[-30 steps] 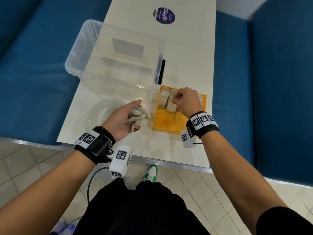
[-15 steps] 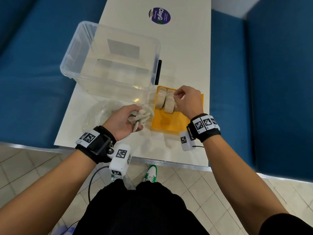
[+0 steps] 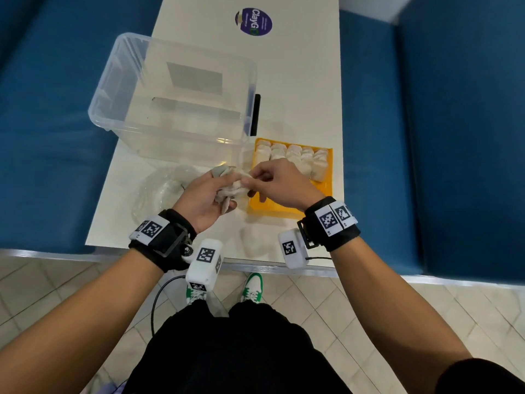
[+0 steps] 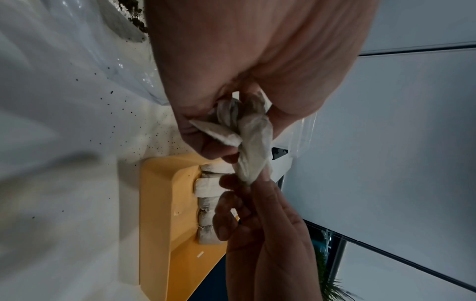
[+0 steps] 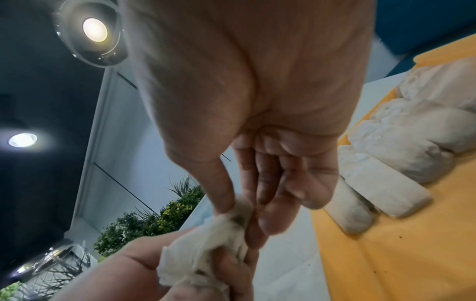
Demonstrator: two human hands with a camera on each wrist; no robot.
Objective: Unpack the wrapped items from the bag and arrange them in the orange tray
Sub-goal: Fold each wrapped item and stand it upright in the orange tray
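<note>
My left hand (image 3: 211, 191) grips a bunch of pale wrapped items (image 3: 233, 189) just left of the orange tray (image 3: 326, 191). My right hand (image 3: 272, 180) has reached across and pinches one wrapped item (image 4: 253, 150) of that bunch between thumb and forefinger; the pinch also shows in the right wrist view on the wrapped item (image 5: 231, 220). A row of several wrapped items (image 3: 292, 159) stands along the tray's far end, seen too as the row (image 4: 208, 201) and the row (image 5: 401, 154). The crumpled clear bag (image 3: 162, 191) lies on the table, left of my left hand.
A large clear plastic bin (image 3: 176, 95) stands behind the bag and tray on the white table (image 3: 301, 81). A purple round sticker (image 3: 253, 21) is at the table's far end. Blue seats flank the table on both sides. Dark specks dot the tabletop near the tray.
My right hand left the row in the tray and moved left to my left hand, taking hold of one wrapped item there. The left hand has risen slightly toward the tray.
</note>
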